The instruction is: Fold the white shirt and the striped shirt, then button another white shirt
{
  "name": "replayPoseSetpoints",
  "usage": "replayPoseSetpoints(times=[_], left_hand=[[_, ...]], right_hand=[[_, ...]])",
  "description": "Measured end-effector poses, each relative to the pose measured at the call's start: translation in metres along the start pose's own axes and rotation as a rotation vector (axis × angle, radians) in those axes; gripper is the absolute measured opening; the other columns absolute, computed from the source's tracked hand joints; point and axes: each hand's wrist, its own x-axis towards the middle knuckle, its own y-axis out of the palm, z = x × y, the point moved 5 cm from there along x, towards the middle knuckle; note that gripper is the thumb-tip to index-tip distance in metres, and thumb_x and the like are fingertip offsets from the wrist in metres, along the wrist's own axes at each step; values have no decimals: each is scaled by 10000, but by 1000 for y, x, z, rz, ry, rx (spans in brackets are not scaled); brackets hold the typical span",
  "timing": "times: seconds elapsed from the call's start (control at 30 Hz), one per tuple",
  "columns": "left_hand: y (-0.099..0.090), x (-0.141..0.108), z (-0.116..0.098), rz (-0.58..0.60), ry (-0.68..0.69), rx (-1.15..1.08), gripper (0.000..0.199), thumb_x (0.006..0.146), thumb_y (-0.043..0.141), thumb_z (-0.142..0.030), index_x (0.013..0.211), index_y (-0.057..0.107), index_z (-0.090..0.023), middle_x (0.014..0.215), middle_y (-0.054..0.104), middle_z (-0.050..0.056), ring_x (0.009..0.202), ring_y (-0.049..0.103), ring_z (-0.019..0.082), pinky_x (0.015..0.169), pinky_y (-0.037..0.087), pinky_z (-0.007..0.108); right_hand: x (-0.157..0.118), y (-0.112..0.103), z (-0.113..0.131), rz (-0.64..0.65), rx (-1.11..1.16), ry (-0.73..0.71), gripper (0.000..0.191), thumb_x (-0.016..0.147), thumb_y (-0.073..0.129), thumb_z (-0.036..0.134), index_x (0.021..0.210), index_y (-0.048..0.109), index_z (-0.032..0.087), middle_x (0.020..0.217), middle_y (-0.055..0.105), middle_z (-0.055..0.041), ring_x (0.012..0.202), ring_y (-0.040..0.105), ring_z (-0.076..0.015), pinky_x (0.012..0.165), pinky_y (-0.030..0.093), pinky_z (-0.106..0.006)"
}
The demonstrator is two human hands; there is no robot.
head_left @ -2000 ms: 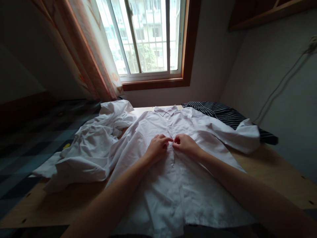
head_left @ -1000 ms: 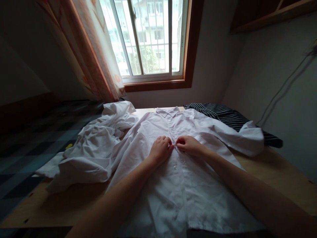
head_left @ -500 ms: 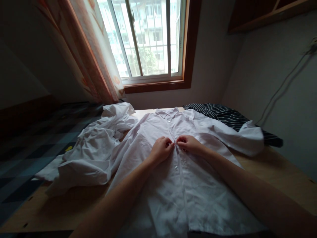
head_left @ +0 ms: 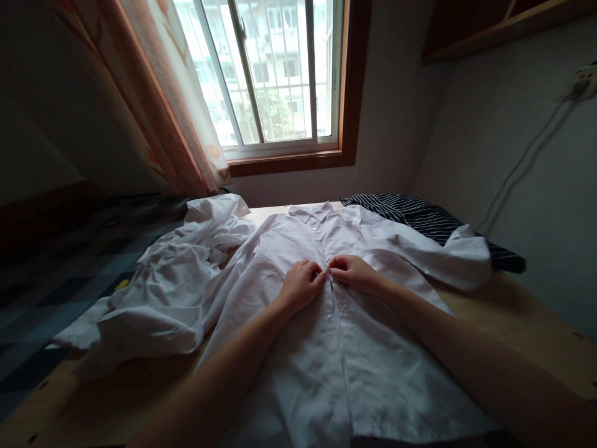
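A white button-up shirt (head_left: pixel 289 367) lies front side up, its collar (head_left: pixel 311 212) toward the window. Midway down its front, my left hand (head_left: pixel 302 283) pinches the edge of the button placket. Facing it, my right hand (head_left: pixel 353 272) pinches the same spot from the other side, fingertips almost meeting the left ones. Whatever button sits between the fingertips is hidden. One button (head_left: pixel 331 318) shows below my hands and another (head_left: pixel 314 228) shows near the collar.
Crumpled white cloth (head_left: pixel 163 280) lies left of the shirt, beside a dark checked cover (head_left: pixel 32 311). A black striped garment (head_left: pixel 420 214) is at the back right on the wooden board (head_left: pixel 527 323). A window (head_left: pixel 280 81), curtain (head_left: pixel 163 124) and cable (head_left: pixel 517 162) are beyond.
The whole view has shifted slightly, so things appear a little further left. Both hands stay at the same place on the placket, with only small finger movement.
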Motion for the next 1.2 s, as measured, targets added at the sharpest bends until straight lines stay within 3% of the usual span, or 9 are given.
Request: replayPoseSetpoints(times=[0.27, 0.8, 0.93, 1.2], left_hand=[[0, 2, 5, 1, 7, -84, 186, 881, 567, -279, 747, 657, -187, 813, 648, 31, 822, 588, 187, 792, 454, 304], [-1, 3, 6, -3, 14, -174, 202, 879, 564, -272, 746, 674, -168, 786, 648, 40, 789, 587, 180, 736, 443, 281], [-1, 3, 7, 6, 25, -193, 195, 875, 571, -274, 756, 687, -173, 798, 657, 39, 778, 585, 179, 735, 448, 281], [-1, 4, 8, 4, 33, -223, 198, 874, 561, -263, 742, 674, -169, 783, 646, 35, 766, 578, 174, 721, 444, 275]], right_hand=[[0, 0, 1, 20, -46, -14, 141, 747, 536, 238, 774, 649, 158, 584, 551, 37, 510, 467, -98, 506, 346, -209], [1, -2, 0, 18, -17, -59, 165, 736, 567, 250, 771, 693, 148, 632, 628, 4, 584, 521, -120, 574, 392, -226], [-2, -4, 5, 79, 51, -65, 201, 712, 609, 253, 818, 738, 142, 743, 692, -29, 661, 563, -141, 629, 425, -244], [-1, -2, 0, 124, 240, 37, 236, 720, 693, 342, 810, 717, 125, 632, 600, 4, 562, 480, -103, 531, 365, -230]])
